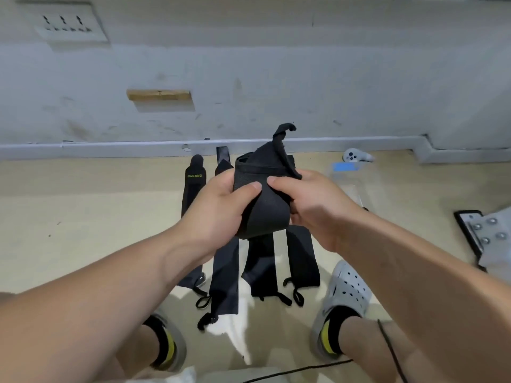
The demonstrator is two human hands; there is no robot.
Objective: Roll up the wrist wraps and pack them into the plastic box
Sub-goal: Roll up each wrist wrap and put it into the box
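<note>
At frame centre, a black, partly rolled fabric wrist wrap (pixel 261 214) is clenched between the left grip (pixel 218 211) and the right grip (pixel 318 208), thumbs pressed on top. Judged soft, light and springy, it is best pinched across the roll's edge. A clear plastic box (pixel 349 185) is seen right of centre, on the floor.

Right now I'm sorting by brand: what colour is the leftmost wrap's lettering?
Yellow-green lettering on the black wrap, head view.

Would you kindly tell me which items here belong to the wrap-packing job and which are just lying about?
Job: partly rolled wrist wrap, gripped by left hand and right hand; flat wraps on floor; clear plastic box.
Lying about: white controller; bolted metal plate.
</note>
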